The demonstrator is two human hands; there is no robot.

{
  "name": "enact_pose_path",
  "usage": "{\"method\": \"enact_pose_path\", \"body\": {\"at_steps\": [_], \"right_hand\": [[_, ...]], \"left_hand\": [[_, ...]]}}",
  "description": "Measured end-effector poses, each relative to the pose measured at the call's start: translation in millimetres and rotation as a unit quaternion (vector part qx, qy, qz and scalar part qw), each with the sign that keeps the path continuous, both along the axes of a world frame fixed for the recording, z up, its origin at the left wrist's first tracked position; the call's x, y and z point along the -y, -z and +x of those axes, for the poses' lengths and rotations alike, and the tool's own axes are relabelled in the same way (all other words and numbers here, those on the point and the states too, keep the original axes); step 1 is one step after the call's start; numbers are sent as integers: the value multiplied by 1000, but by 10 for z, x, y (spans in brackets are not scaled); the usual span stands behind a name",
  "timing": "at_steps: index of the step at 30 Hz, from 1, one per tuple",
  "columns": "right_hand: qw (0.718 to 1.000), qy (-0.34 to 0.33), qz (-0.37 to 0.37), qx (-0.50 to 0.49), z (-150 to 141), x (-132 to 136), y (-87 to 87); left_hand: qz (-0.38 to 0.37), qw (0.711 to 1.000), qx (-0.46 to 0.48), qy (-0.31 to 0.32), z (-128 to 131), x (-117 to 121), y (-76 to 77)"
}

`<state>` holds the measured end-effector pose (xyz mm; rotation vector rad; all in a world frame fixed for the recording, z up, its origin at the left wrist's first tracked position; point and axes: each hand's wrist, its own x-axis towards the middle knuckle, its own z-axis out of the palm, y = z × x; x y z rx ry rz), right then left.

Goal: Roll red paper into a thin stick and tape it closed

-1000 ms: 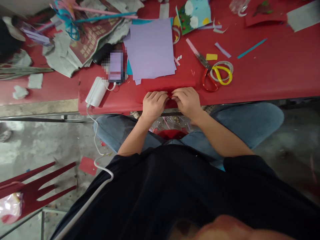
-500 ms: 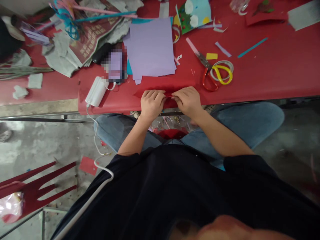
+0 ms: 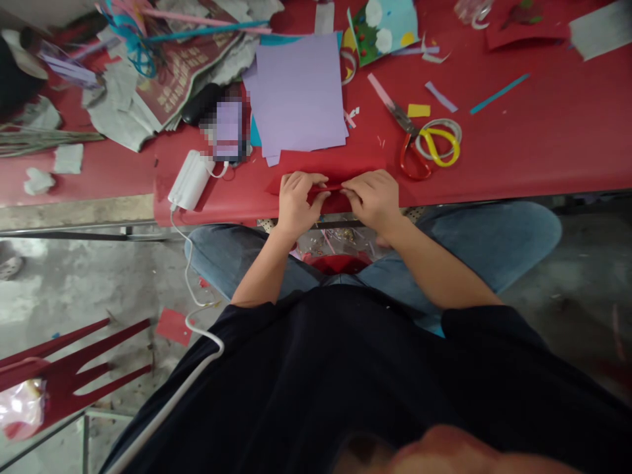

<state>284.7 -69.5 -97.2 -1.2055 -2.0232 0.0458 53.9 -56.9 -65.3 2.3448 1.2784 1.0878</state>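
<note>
A sheet of red paper (image 3: 333, 160) lies at the front edge of the table, its near edge turned up in a narrow fold or roll. At the left end of that edge is my left hand (image 3: 299, 203), thumb and forefinger apart with red showing in the gap; its fingers rest on the paper. My right hand (image 3: 374, 199) pinches the near edge between thumb and fingertips, a little right of the middle. Just beyond the red sheet lies a stack of lilac paper (image 3: 301, 92). Scissors (image 3: 407, 125) with red and yellow handles lie to the right.
On the left are a white power bank (image 3: 190, 181) with a cable (image 3: 190, 263) trailing to the floor, a blurred-out phone (image 3: 228, 128) and crumpled newspaper (image 3: 121, 108). A tape roll (image 3: 454, 131) sits under the scissors. Paper strips (image 3: 498, 94) and a decorated card (image 3: 382, 29) lie farther back.
My left thumb and forefinger have spread apart from their pinch on the paper's edge. The right hand has barely shifted and keeps its pinch.
</note>
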Motion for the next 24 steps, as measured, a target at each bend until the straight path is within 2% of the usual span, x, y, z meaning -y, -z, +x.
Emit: {"method": "enact_pose_path", "body": {"at_steps": [7,15,24], "right_hand": [[1000,8,-25,0,5,4,24],[1000,4,-22,5,14,12,29],[1000,-19,-9,19,-21,41,3]], "left_hand": [[-18,999,34,-29,-31,-8,-32],[1,996,85,8,-46,-17,-29],[-24,998,49,17,-25,5,-72]]}}
